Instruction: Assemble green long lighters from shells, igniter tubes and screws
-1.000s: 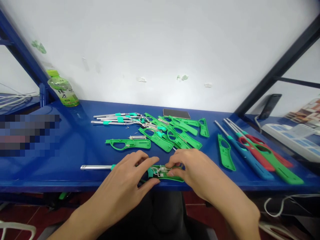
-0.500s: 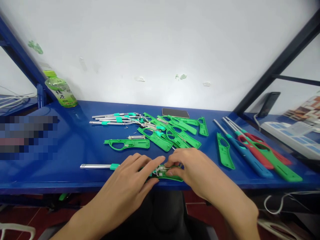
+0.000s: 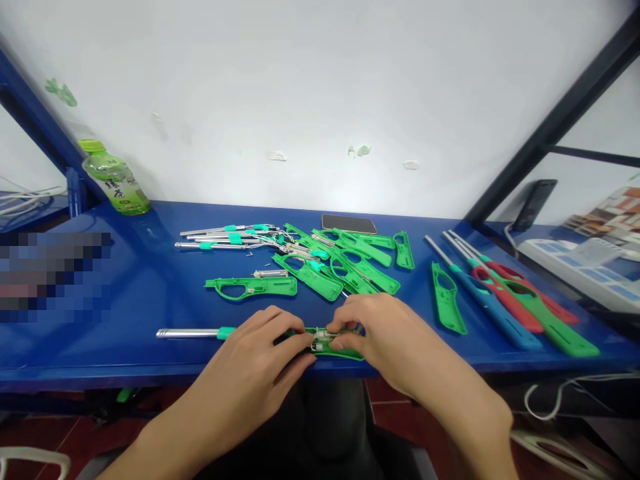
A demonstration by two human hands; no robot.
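Note:
An opened long-nosed lighter (image 3: 187, 333) lies near the table's front edge, its silver tube pointing left and its green half shell (image 3: 345, 354) facing up with inner parts showing. My left hand (image 3: 267, 357) is closed over its middle, fingertips at the white wires and small fittings. From the right, my right hand (image 3: 367, 327) pinches at the pale, clear-looking fuel tank (image 3: 327, 335) inside the shell; its fingers partly hide the tank. Just behind lie a loose green half shell (image 3: 275, 287) and a small fuel tank (image 3: 271, 274).
Behind my hands are more green shells (image 3: 313, 279) and silver lighter tubes (image 3: 200, 245) with wires. Assembled blue, red and green lighters (image 3: 560, 327) lie right, beside another shell (image 3: 447, 300). A phone (image 3: 349, 224) and a tea bottle (image 3: 117, 180) stand along the wall side.
My left forefinger, raised before, has come down onto the wires and fittings inside the shell. My right hand keeps its pinch in nearly the same place. The view has shifted slightly.

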